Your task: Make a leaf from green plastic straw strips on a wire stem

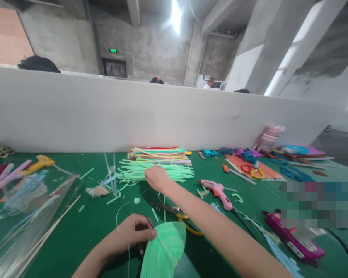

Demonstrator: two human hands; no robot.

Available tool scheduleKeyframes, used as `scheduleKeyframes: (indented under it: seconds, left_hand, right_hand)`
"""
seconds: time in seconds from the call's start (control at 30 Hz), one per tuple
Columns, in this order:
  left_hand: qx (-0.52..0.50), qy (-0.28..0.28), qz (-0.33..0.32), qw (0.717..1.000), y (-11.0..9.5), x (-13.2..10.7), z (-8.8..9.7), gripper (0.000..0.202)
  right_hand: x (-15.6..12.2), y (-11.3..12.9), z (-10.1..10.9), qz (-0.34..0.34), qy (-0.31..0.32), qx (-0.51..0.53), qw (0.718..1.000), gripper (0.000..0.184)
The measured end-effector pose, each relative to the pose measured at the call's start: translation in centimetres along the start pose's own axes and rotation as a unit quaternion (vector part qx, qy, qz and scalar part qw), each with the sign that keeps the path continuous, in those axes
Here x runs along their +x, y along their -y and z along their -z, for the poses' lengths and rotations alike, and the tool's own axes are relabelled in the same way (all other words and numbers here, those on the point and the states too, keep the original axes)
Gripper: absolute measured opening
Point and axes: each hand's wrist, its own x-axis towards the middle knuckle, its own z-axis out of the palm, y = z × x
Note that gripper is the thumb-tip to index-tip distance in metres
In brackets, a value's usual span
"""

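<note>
In my left hand (136, 231) a pale green leaf (165, 251), built of pipe cleaners laid side by side, is pinched near its tip between thumb and fingers. My right hand (157, 178) reaches forward onto the pile of green pipe cleaners (130, 170), its fingers curled and pinching in among the strands; the fingertips are partly hidden. Under my right forearm lie scissors (188, 226) with yellow handles. A thin pale wire loops past my left hand, close to a small green ball (137, 200).
Behind the green pile are bundles of multicoloured pipe cleaners (159, 153), against a white partition (150, 116). A pink glue gun (217, 190) lies to the right, a yellow glue gun (39, 165) to the left. Farther right sits a magenta device (295, 239) with a cord.
</note>
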Motion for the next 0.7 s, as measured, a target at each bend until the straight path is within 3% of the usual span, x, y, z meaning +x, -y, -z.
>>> scheduleKeyframes:
  seconds: [0.2,0.3,0.37,0.43,0.5,0.6,0.7]
  left_hand:
    - [0.006,-0.01,-0.004,1.0,-1.0,-0.1,-0.1,0.033]
    - [0.009,-0.02,-0.005,1.0,-1.3,-0.3,-0.1,0.033]
    - [-0.015,-0.034,-0.011,0.999,-1.2,-0.3,0.0,0.031]
    - [-0.075,-0.044,-0.032,0.996,-1.0,-0.3,0.0,0.028]
    - [-0.151,-0.041,-0.054,0.986,-1.0,-0.3,0.0,0.025]
    - [-0.203,-0.016,-0.047,0.978,-1.4,-0.4,0.0,0.025]
    - [-0.214,-0.011,-0.017,0.977,-1.8,-0.4,0.0,0.043]
  right_hand:
    - [0.3,-1.8,2.6,-0.057,-0.08,0.027,0.995,0.035]
    - [0.2,-2.8,4.4,-0.073,-0.151,0.058,0.984,0.038]
    - [-0.2,-3.6,6.0,-0.065,-0.229,0.101,0.966,0.038]
    - [-0.9,-4.4,7.9,-0.016,-0.373,0.23,0.899,0.032]
    - [-2.1,-4.8,9.7,-0.015,-0.44,0.362,0.822,0.026]
    - [-4.8,-4.6,11.4,-0.048,-0.404,0.575,0.71,0.024]
    - [-8.5,-3.3,11.0,-0.074,-0.309,0.694,0.646,0.022]
